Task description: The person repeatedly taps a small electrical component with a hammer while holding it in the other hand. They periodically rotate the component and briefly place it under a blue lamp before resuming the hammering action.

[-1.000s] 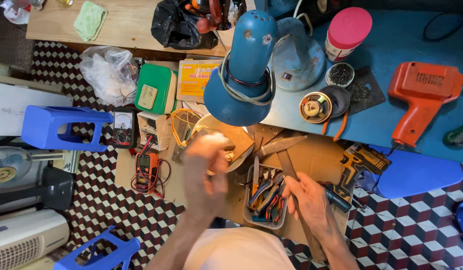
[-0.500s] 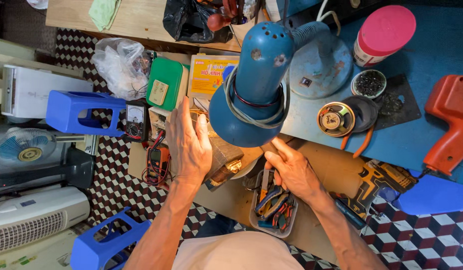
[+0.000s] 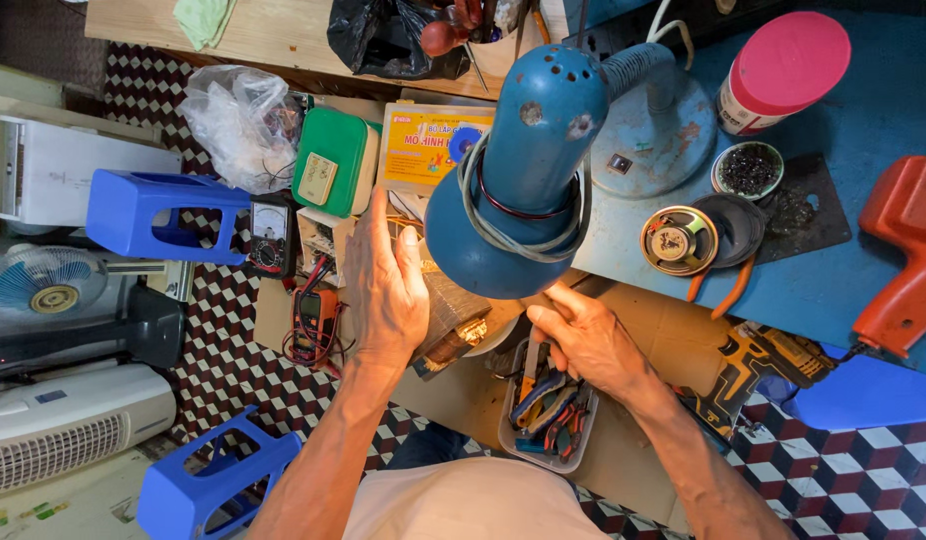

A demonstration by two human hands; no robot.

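Observation:
My left hand (image 3: pixel 388 285) is held upright with straight fingers, its palm turned toward a brown block with a brass-coloured part (image 3: pixel 453 325) that lies under the shade of a blue desk lamp (image 3: pixel 523 190). Whether the palm touches the block is hidden. My right hand (image 3: pixel 588 340) has curled fingers just below the lamp's rim, over a grey tray of pliers (image 3: pixel 548 415). Its fingertips reach under the shade, where anything in them is hidden.
On the blue tabletop (image 3: pixel 843 290) are a pink-lidded can (image 3: pixel 783 65), a small speaker (image 3: pixel 678 240) and an orange power tool (image 3: pixel 908 250). A yellow-black drill (image 3: pixel 758 360) lies at the right. Two multimeters (image 3: pixel 305 325), a green box (image 3: pixel 333 160), blue stools (image 3: pixel 148 210) and a fan (image 3: pixel 43 285) stand at the left.
The view has shifted and closed in. My left hand has turned edge-on beside the brown block, and my right hand has stayed under the lamp's rim.

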